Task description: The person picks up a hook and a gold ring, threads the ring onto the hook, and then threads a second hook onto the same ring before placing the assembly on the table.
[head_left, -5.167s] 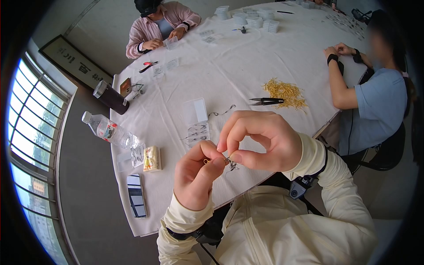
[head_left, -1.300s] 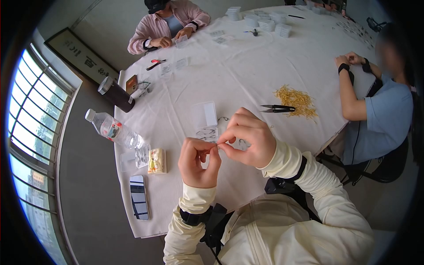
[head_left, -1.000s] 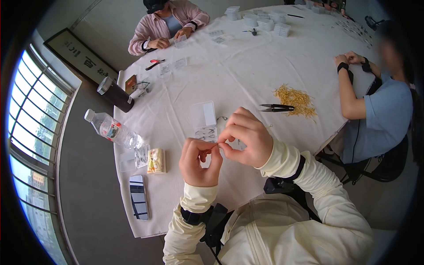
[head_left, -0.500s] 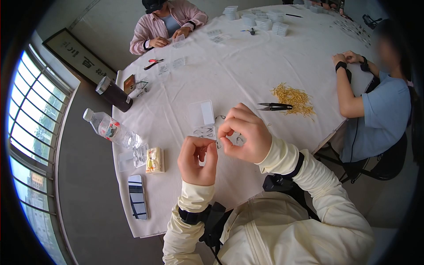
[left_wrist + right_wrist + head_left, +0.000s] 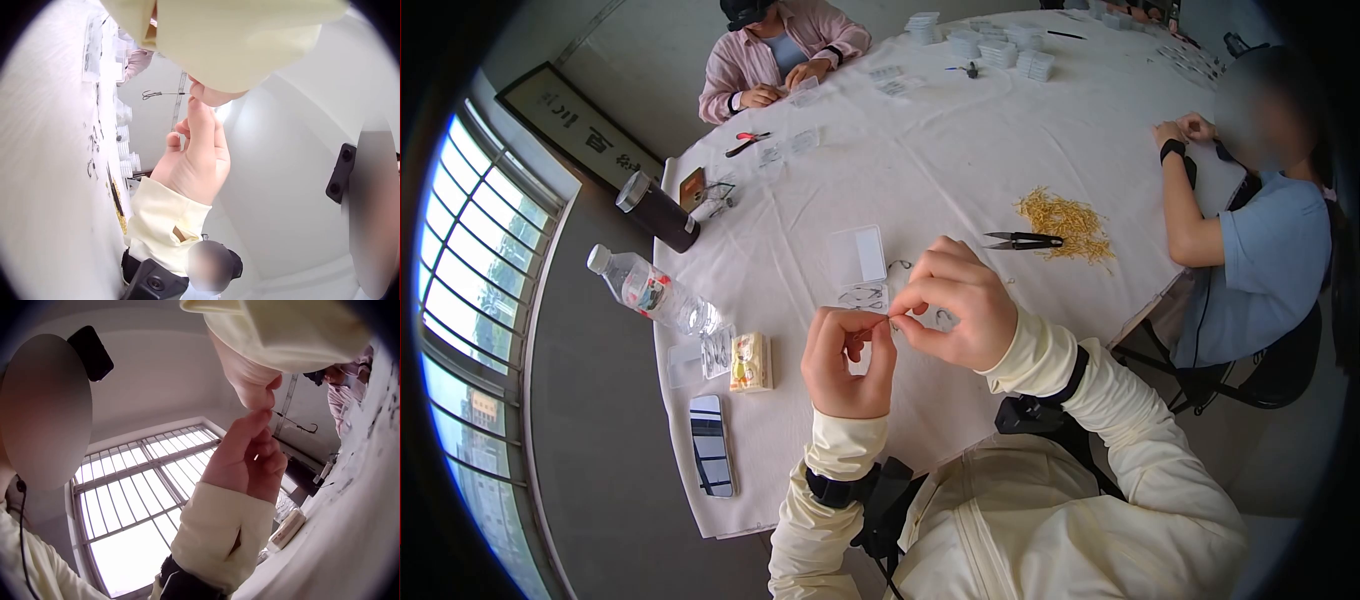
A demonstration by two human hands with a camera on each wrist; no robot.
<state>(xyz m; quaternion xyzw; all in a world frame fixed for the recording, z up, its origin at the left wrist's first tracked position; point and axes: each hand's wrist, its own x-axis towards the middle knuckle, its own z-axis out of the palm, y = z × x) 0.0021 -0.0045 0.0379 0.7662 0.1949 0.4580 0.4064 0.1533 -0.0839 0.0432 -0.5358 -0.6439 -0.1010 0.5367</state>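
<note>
In the head view, the left hand (image 5: 850, 362) and right hand (image 5: 960, 305) meet at their fingertips above the table. Thumb and forefinger of each pinch at the top of a small dark hook (image 5: 150, 95), whose thin shank sticks out from the meeting fingertips. The right wrist view shows the hook (image 5: 307, 428) beside the pinch; the fingers cover its upper end. Just beyond the hands lie a clear box (image 5: 863, 297) holding dark hooks, its lid (image 5: 868, 254), and loose hooks (image 5: 943, 318).
A gold pile (image 5: 1060, 220) and black snips (image 5: 1025, 241) lie ahead right. Bottle (image 5: 655, 295), dark flask (image 5: 658, 212), tissue pack (image 5: 750, 362) and phone (image 5: 712, 445) stand or lie left. Two people sit at the table; stacked clear boxes (image 5: 1000, 50) are at the far side.
Half a second ago the right fingertips were apart from the left ones; they have moved left and closed against them. Earlier, both hands were nearer the body, with a larger dark bundle between them.
</note>
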